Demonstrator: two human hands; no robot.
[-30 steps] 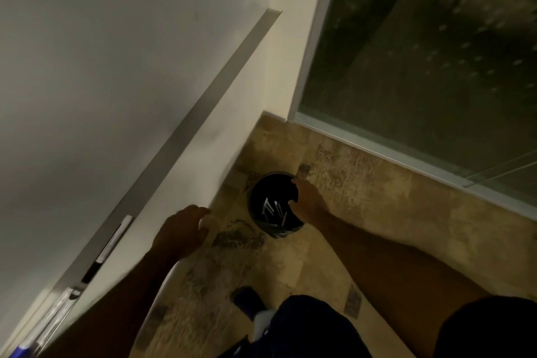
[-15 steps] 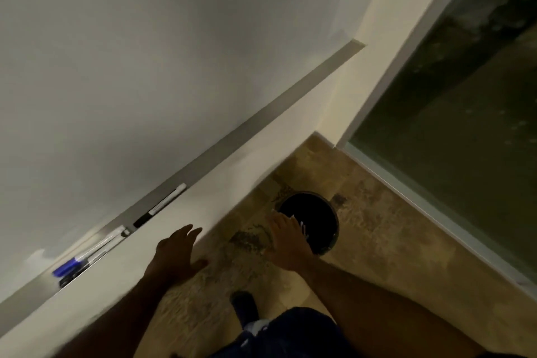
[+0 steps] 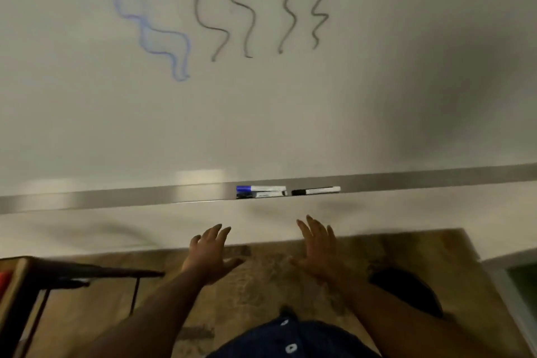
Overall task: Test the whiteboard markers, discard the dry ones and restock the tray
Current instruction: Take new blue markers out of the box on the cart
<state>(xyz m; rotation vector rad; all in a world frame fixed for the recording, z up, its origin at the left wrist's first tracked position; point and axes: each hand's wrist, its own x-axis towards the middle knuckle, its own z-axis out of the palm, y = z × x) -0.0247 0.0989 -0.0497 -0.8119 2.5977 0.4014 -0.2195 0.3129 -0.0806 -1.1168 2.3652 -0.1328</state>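
Left hand [image 3: 210,253]: empty, fingers spread, raised below the tray's front edge and touching nothing. Right hand [image 3: 318,244]: likewise empty, fingers splayed, palm toward the wall. Both sit just under the markers, probably poised to reach up for one.

Tray [image 3: 116,197]: metal ledge along the whiteboard's bottom edge. Near its middle lies a blue marker [image 3: 260,188], capped, with a second marker [image 3: 261,195] just in front of it, black-capped and partly hidden by the tray's lip. A black marker [image 3: 315,191] lies just to their right, end to end with them. All lie flat along the ledge, likely kept as working stock.

Whiteboard [image 3: 290,110]: one pale blue squiggle [image 3: 145,23] at upper left, four grey-black squiggles [image 3: 261,3] to its right, evidently test strokes.

Bin [image 3: 406,291]: dark, round, on the floor at right, partly behind the right forearm; contents not visible. Probably the discard point.

Table [image 3: 17,285]: corner and thin legs at lower left, well apart from the hands. Nothing stands between hands and tray.
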